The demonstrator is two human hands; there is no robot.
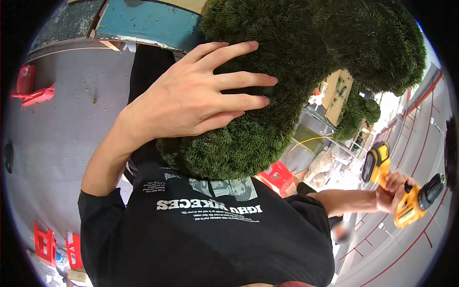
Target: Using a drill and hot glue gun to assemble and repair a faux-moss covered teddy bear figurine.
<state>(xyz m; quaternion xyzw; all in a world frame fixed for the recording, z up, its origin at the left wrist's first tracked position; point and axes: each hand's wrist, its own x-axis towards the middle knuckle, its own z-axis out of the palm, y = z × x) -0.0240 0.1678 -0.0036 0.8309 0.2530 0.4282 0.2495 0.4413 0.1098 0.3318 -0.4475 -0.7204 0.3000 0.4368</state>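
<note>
A large, bushy mass of dark green artificial-looking foliage (248, 143) fills the upper middle, with another rounded lobe at the upper right. My left hand (196, 91) lies on it palm down, its fingers spread and stretched over the leaves. Out at the far right, my right hand (389, 191) is raised and wrapped round a yellow and black cordless drill (409, 206). The drill's black chuck points up and to the right, away from the foliage. Whatever supports the foliage is hidden beneath it.
A worn blue tabletop (148, 24) stands at the upper left. On the grey floor are a red broom (42, 94) and red stools (45, 245); another red stool (279, 177) stands behind the foliage. More greenery (354, 117) sits by a wooden board (338, 98), near a yellow cable (306, 140).
</note>
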